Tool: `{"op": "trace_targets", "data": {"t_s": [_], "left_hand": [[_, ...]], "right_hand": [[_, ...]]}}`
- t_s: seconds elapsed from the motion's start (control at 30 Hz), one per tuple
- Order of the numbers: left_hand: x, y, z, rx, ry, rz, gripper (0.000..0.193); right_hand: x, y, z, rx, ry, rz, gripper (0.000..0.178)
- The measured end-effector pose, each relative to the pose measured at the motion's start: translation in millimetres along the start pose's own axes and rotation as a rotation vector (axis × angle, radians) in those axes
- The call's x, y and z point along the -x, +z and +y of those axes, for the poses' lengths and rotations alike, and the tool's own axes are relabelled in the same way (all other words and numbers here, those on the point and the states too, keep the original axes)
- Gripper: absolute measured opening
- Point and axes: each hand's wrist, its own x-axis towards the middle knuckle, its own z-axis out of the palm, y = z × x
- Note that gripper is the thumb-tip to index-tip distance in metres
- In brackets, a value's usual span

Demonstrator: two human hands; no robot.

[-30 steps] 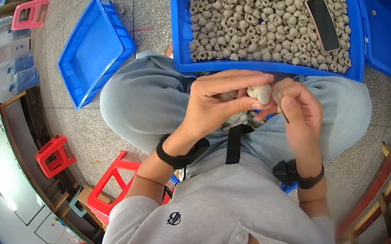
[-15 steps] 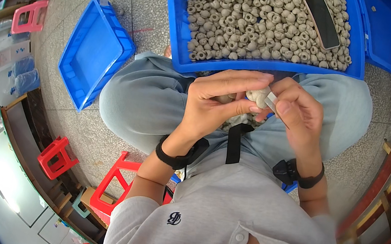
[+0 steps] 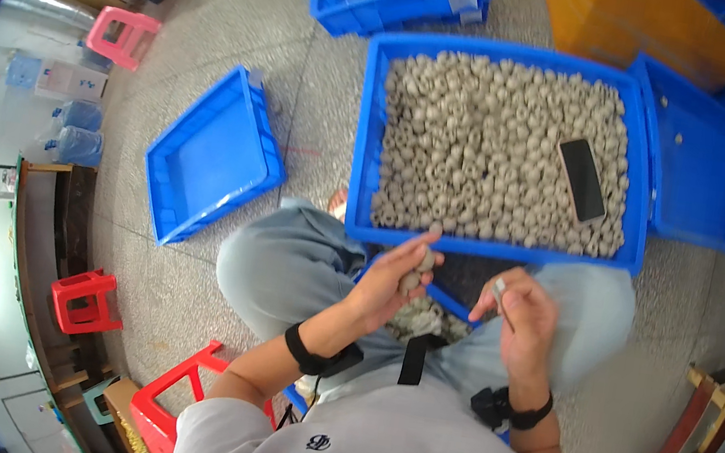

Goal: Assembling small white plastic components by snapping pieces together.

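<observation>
- We are holding two rounded, matte grey, clay-like pieces point(image 3: 411, 282) in the left hand point(image 3: 387, 284); they are lying along its inner side, facing the right hand point(image 3: 527, 324), and its partly closed fingers are curling around them.
- With the right hand we are pinching a thin, flat, metallic-looking strip point(image 3: 500, 289) between thumb and fingers; its pale end is sticking out toward the left hand, apart from the pieces.
- Compared with half a second ago, we are keeping the hands farther apart, and the strip is no longer meeting a piece.
- We are also looking farther forward: the large blue rectangular plastic tray point(image 3: 370, 135) is now showing whole beyond both hands, and a blue plastic crate point(image 3: 391, 22) is appearing past it.
- In the tray we are seeing a heap of small grey rounded lumps point(image 3: 484, 151), many with round holes; a flat, dark-screened phone point(image 3: 582, 180) is resting on them, beyond the right hand.
- Crumpled-looking pale grey scraps point(image 3: 428, 319) are lying below and between the hands.
</observation>
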Motion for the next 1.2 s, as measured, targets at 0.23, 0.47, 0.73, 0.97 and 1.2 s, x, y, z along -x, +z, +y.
{"op": "trace_targets", "data": {"t_s": [0.23,0.47,0.73,0.97,1.2], "left_hand": [[-44,-15,77,0.137,0.245,-0.146,0.023],[-23,24,104,0.074,0.308,-0.059,0.039],[3,28,43,-0.083,0.192,-0.18,0.025],[24,20,27,-0.027,0.06,-0.25,0.03],[36,10,20,-0.086,0.186,-0.337,0.023]], "right_hand": [[6,6,3,0.042,-0.04,0.021,0.014],[-3,3,0,0.042,-0.043,0.018,0.014],[2,8,0,0.031,-0.069,0.003,0.014],[-1,6,2,0.056,-0.007,0.04,0.015],[-5,15,1,0.125,-0.007,0.063,0.019]]}}
